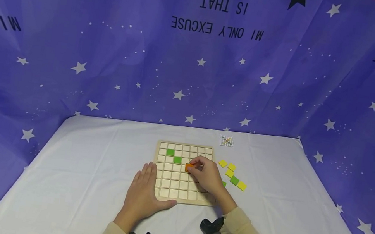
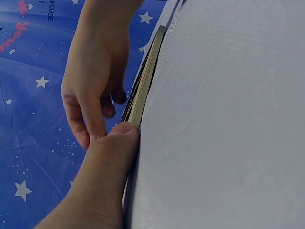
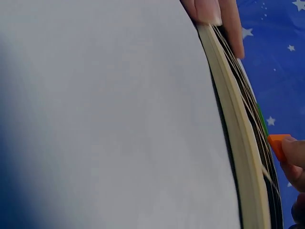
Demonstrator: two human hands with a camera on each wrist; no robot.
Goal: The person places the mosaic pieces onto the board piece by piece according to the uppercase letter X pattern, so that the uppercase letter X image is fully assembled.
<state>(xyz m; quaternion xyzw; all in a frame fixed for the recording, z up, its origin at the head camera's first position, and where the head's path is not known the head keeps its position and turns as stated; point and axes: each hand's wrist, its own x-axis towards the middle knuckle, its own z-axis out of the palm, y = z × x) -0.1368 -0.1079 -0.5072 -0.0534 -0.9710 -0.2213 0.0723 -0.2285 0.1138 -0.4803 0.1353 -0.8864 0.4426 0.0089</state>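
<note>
My right hand [image 1: 209, 176] pinches an orange square tile [image 1: 188, 167] between thumb and fingers over the middle of a wooden grid board [image 1: 184, 201]. In the right wrist view the orange tile [image 3: 277, 145] is tilted at the board's surface; whether it touches a cell I cannot tell. Two green tiles, an upper one [image 1: 170, 152] and a lower one [image 1: 177, 160], lie in cells on a diagonal towards the upper left. My left hand [image 1: 143, 191] rests against the board's lower left corner, fingers straight along the left side, thumb [image 2: 121, 138] on the near edge.
Right of the board lie several loose yellow tiles [image 1: 229, 173] and a green tile [image 1: 234, 180]; another green tile [image 1: 223, 184] is partly hidden by my right hand. A small pattern card [image 1: 227, 141] lies behind them. White cloth [image 1: 91, 160] covers the table, with a purple star-printed curtain [image 1: 151, 69] around it.
</note>
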